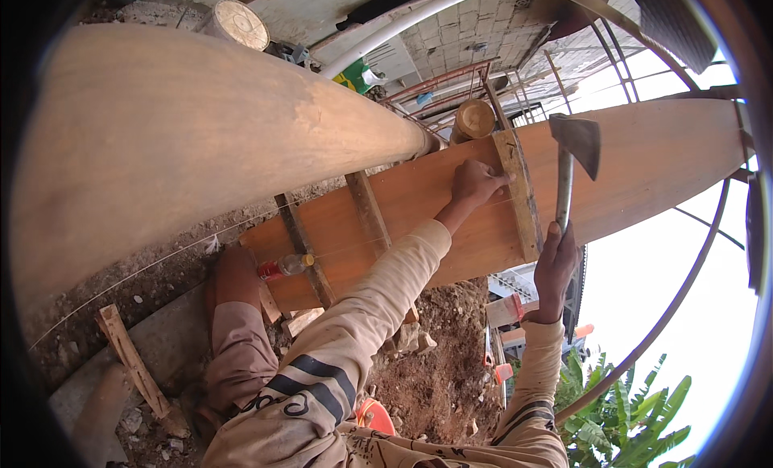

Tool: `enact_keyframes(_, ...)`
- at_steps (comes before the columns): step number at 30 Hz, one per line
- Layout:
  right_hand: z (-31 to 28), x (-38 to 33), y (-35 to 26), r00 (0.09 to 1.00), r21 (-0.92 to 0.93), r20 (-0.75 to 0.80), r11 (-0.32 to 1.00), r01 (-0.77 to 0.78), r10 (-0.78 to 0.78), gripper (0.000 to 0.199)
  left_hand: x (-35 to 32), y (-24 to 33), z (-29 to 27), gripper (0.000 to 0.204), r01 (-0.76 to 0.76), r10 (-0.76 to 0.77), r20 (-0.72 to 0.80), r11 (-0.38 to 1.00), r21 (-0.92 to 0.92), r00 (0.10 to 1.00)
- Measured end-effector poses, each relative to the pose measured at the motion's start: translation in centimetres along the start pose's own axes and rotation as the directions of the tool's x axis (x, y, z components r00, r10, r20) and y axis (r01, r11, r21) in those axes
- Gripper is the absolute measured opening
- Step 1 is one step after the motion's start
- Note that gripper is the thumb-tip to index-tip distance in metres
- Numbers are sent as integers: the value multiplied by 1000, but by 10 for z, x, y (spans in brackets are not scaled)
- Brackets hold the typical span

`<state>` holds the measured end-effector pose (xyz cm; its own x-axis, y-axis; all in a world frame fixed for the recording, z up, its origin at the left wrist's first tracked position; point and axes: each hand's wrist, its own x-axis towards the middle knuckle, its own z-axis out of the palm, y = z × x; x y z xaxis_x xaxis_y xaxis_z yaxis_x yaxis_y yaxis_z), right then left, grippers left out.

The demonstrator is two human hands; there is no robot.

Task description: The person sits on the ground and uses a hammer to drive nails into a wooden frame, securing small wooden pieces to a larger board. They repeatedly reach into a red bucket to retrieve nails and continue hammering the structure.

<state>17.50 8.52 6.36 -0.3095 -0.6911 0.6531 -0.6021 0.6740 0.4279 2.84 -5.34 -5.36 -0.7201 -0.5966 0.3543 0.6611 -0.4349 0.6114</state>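
Near: right hand [557,263] fist closed round hatchet [573,158] handle, blade raised, clear of wood. Farther, left: left hand [477,184], fingers curled tog., pressing on upright batten [519,194] across plank panel [419,218]. Judged: batten seated, fixing not yet finished; fasteners can't tell.

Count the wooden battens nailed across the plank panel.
3: one short batten near the panel's left end beside the plastic bottle, one mid-panel, one under the left hand. More may be hidden behind the big column.

Bright daylight, blown-out sky at right, strong fisheye bending, dark vignetted corners.
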Motion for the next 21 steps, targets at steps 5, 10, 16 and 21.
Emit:
enact_keyframes(5,-28,-5,-5,828,343,-537,854,392,-164,63,-2,5,13,43,-11,13,41,998,-64,999)
enact_keyframes(10,61,1,50,934,-101,-153,945,311,-324,41,-3,1,17,43,-7,11,49,996,-92,999)
enact_keyframes(16,-3,-13,0,925,303,-379,941,148,-24,60,1,0,6,43,19,-16,40,997,-71,999)
enact_keyframes(21,47,-32,70,884,181,-403,926,331,-237,63,-6,11,20,47,33,-30,77,998,-48,997)
